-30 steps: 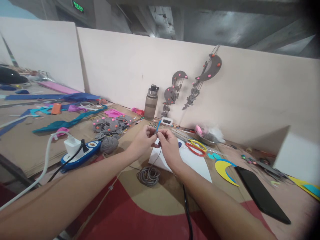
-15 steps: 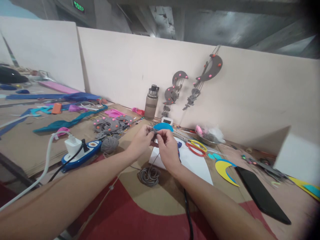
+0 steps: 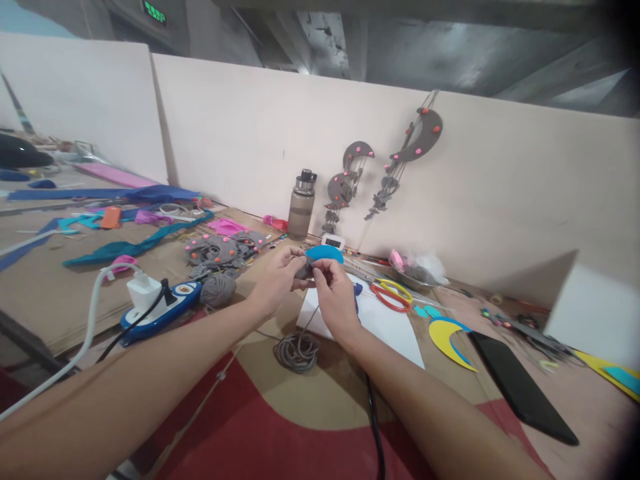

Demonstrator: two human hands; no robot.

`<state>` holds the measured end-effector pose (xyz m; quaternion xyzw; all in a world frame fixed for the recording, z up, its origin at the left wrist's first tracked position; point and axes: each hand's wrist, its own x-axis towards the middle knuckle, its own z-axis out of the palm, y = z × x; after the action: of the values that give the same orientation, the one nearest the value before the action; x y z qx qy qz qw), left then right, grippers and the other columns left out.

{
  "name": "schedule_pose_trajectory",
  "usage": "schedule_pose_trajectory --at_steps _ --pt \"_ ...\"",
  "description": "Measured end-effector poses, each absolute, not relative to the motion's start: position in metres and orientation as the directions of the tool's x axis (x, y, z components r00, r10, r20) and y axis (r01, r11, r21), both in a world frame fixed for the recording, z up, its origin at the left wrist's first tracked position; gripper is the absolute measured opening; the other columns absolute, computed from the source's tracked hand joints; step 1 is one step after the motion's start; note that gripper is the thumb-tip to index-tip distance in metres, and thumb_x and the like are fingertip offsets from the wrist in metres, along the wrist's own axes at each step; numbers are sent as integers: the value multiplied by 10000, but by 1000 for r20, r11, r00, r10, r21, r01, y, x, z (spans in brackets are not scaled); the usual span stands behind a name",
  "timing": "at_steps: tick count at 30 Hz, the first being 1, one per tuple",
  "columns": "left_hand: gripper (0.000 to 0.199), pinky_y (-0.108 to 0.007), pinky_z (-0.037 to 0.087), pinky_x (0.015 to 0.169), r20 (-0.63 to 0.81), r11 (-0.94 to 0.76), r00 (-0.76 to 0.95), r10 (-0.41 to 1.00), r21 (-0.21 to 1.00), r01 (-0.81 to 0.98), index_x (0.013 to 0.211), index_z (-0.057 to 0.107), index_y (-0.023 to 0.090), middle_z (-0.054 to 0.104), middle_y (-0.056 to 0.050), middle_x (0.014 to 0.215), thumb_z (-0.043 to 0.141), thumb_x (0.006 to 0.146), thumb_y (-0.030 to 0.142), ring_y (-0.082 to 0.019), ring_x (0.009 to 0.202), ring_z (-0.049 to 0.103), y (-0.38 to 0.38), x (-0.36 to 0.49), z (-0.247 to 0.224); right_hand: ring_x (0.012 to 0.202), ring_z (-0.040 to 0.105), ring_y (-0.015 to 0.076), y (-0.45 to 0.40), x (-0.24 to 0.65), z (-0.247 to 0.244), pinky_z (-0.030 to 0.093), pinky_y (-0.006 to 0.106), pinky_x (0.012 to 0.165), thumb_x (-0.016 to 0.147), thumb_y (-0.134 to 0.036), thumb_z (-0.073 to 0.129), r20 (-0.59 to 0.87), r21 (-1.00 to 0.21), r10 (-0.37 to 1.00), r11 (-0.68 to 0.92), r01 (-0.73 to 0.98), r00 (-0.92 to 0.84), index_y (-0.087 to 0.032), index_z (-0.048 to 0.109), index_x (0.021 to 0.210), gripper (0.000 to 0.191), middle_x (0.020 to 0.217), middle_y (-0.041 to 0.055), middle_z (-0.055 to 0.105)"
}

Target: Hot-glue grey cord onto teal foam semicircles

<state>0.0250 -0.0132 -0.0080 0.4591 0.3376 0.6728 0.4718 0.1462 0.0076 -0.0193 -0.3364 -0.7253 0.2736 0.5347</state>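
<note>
Over the middle of the table, both hands meet at a small dark grey piece that looks like felt [image 3: 304, 269]. My left hand [image 3: 276, 277] is closed round its left side, thumb on top. My right hand [image 3: 337, 293] pinches at its right edge with thumb and forefinger; the fingertips partly hide what is there. A thin grey strand runs from beneath the right hand down to a loose coil of grey cord [image 3: 297, 352] on the cardboard. Behind the hands lies a blue rounded piece [image 3: 325, 254], and under the right hand is a white sheet [image 3: 390, 333].
Red-handled scissors [image 3: 390, 298], a yellow crescent [image 3: 447, 343] and a black phone-like slab [image 3: 523, 387] lie to the right. Leftward are a blue power strip [image 3: 165, 310], grey yarn [image 3: 219, 291] and dotted grey felt pieces [image 3: 213, 249]. A bottle [image 3: 301, 207] stands at the wall.
The left hand has turned and shifted slightly left, showing more of the grey piece. The right hand keeps its pinch. The whole view has moved a little.
</note>
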Motion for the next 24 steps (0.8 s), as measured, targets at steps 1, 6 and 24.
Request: schedule_pose_trajectory --at_steps 1,6,24 --pt "176 -311 555 662 303 -333 -142 942 889 -314 844 498 178 581 -10 797 584 757 305 -116 698 584 -13 25 -8 815 559 169 7 146 -19 438 312 767 857 -285 443 595 -751 777 629 202 -206 -209 563 903 150 872 28 616" --pt "181 -292 550 658 310 -352 -179 934 886 -301 809 519 183 569 6 755 600 747 332 -104 668 573 -12 23 -8 816 546 171 6 146 -18 420 310 771 852 -289 454 606 -743 768 640 197 -207 -213 572 899 148 868 23 612" --pt "159 -357 549 734 297 -371 -245 923 854 -365 761 495 175 598 6 734 608 738 285 -115 702 588 -15 25 -3 718 497 153 3 147 -14 376 287 688 827 -324 500 601 -742 790 609 280 -125 -211 583 795 143 748 -6 573"
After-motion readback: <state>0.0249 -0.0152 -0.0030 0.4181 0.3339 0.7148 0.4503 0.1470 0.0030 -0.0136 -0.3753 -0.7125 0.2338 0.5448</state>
